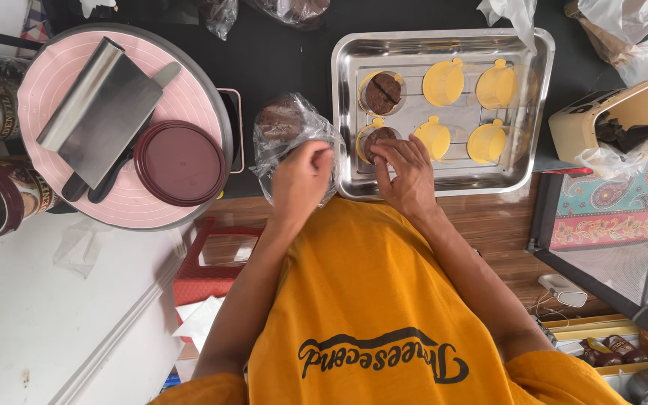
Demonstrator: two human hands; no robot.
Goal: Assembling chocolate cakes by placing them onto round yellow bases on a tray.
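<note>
My left hand [301, 178] grips the open mouth of a clear plastic bag [283, 124] that holds a dark brown cake piece, just left of a steel tray [535, 112]. My right hand [406, 174] reaches over the tray's near left corner. Its fingertips pinch a brown cake piece [375, 137] sitting in a small clear cup with a yellow base. A second cup [382, 92] behind it also holds brown cake. Several more cups with yellow bases [444, 82] stand in the tray with no cake in them.
A pink turntable [46, 90] at the left carries a steel bench scraper [103, 112], a dark-handled spatula and a maroon lid [180, 161]. Jars stand at the far left. A beige container [609, 124] with dark pieces sits right of the tray. A red box [204, 270] lies below the counter.
</note>
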